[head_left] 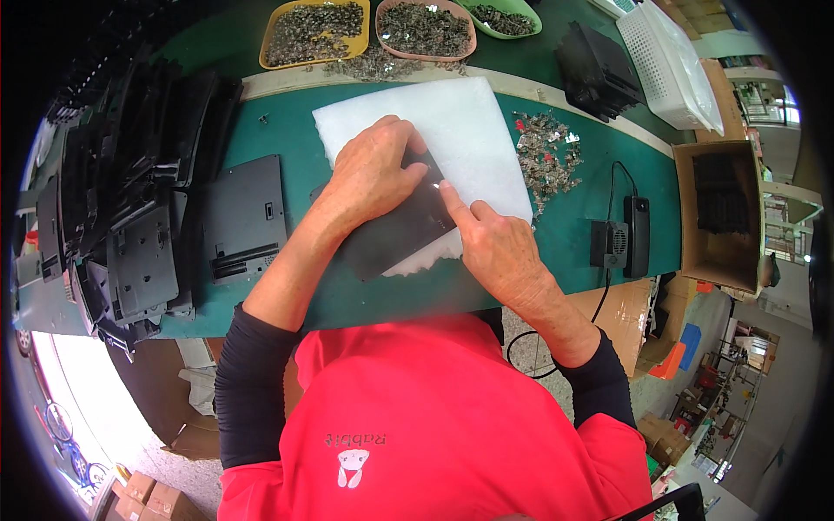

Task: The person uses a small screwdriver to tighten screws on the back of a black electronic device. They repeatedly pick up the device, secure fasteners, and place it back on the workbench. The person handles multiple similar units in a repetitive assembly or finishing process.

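A smooth red shirt (452,382) is seen nearest, with ribbed black sleeves (252,382) drawn up the forearms. Beyond it, a dark, flat panel (395,234) with a matte face is laid aslant on a white foam sheet (473,122) with ragged edges, spread on the green worktop (391,301). The panel is covered in part by the left hand (373,169), its thumb and forefinger bent and parted. At the panel's right edge, the straightened forefinger of the right hand (504,252) is set beside a tiny bright spot; since the other fingers are mostly hidden, whether either hand grips anything cannot be told.

To the left, a slotted grey panel (243,208) is placed beside stacked black plastic parts (143,260). To the right, a ribbed black adapter (637,234) is seen, and farther off, small metal clips (547,156) are heaped loosely. At the far side, similar pieces are held in rounded yellow (326,56), pink and green trays, near a perforated white basket (656,69).
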